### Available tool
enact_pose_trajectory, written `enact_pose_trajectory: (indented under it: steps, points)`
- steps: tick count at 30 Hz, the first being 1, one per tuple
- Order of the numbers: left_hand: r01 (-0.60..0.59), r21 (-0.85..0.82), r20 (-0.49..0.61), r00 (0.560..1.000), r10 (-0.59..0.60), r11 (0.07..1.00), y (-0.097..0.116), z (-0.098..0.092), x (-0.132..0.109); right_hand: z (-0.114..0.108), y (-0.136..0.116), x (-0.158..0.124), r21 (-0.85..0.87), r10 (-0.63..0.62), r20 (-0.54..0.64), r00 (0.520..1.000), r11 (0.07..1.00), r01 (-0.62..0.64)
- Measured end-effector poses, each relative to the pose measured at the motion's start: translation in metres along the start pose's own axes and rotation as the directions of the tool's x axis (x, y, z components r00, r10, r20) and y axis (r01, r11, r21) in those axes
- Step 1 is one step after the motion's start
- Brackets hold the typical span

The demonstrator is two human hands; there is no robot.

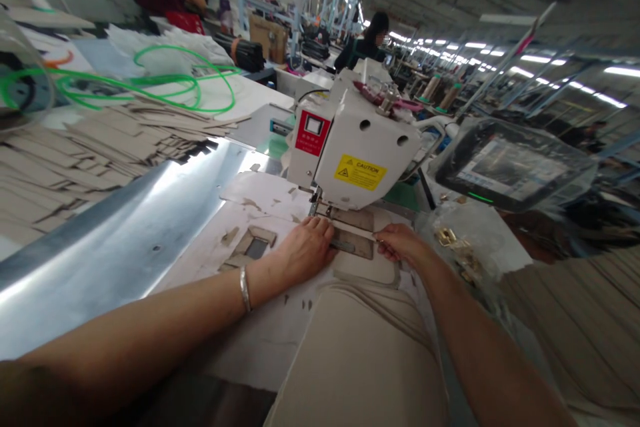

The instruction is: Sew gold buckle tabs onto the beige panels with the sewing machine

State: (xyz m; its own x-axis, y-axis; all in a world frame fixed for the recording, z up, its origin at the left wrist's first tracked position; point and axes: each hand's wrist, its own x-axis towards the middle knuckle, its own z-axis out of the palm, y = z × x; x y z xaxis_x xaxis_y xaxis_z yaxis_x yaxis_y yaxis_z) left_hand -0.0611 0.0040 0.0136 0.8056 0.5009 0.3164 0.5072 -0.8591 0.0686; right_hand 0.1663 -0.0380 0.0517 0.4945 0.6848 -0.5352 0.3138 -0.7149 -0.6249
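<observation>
Under the needle area of a white industrial sewing machine (353, 147) lies a beige stitched panel (353, 242) with a darker rectangular patch. My left hand (305, 252), a silver bangle (245, 289) on its wrist, rests flat on the pale material just left of the presser foot (316, 203). My right hand (400, 245) is at the panel's right side, its fingertips pinching the edge. The needle itself is hidden behind the machine head and foot.
Stacks of beige cut pieces (75, 167) lie left of a shiny metal sheet (115, 233), with green tubing (150, 83) beyond. A plastic-covered control screen (513, 163) and a bag of brass fittings (453, 243) sit to the right. Co-workers (363, 47) sit farther along.
</observation>
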Motion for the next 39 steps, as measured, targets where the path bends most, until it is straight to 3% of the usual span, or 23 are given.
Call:
enact_pose_trajectory:
  steps: [22,34,39]
  points:
    - [0.086,0.125,0.004,0.996,-0.087,0.988,-0.070,-0.026,-0.023,0.071,-0.056,0.001,0.023,-0.034,0.073,0.997,0.999,0.033]
    - [0.042,-0.002,0.024,0.999,-0.042,0.999,-0.046,-0.012,-0.009,0.032,-0.032,0.013,0.056,-0.014,0.083,0.996,0.998,0.010]
    - [-0.031,-0.089,0.050,0.998,0.035,0.996,-0.033,-0.012,-0.009,0.017,-0.020,0.015,0.063,0.011,0.051,0.999,0.998,-0.014]
